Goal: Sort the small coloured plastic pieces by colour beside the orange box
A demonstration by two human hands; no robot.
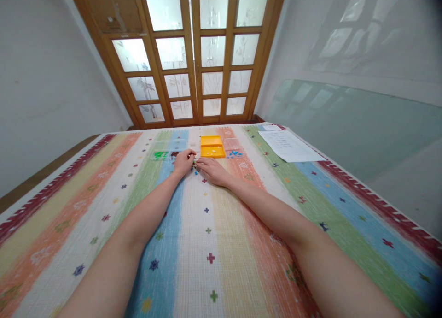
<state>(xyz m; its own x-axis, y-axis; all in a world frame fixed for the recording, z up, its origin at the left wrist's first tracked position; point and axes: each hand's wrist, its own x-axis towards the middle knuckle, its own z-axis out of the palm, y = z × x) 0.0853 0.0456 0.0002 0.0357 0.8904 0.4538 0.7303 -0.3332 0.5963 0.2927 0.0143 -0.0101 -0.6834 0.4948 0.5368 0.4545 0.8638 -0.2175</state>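
Observation:
My left hand (184, 161) is over the far middle of the table with its fingers curled into a pinch; anything between the tips is too small to make out. Close beside it, my right hand (213, 171) rests low, fingertips drawn together and pointing at the left hand. Small blue pieces (196, 173) lie on the cloth just below the fingertips. Right behind the hands an open yellow box (212, 151) holds some tiny pale bits. Green pieces (160, 155) and dark red pieces (174, 155) sit in a clear case at the left, partly behind my left hand.
To the right of the yellow box, blue pieces (235, 155) lie in another clear case. A striped tablecloth (214, 244) covers the table. White paper sheets (289, 145) lie at the far right. Beyond stand wooden glazed doors (195, 78), and a glass panel (359, 124) leans at the right wall.

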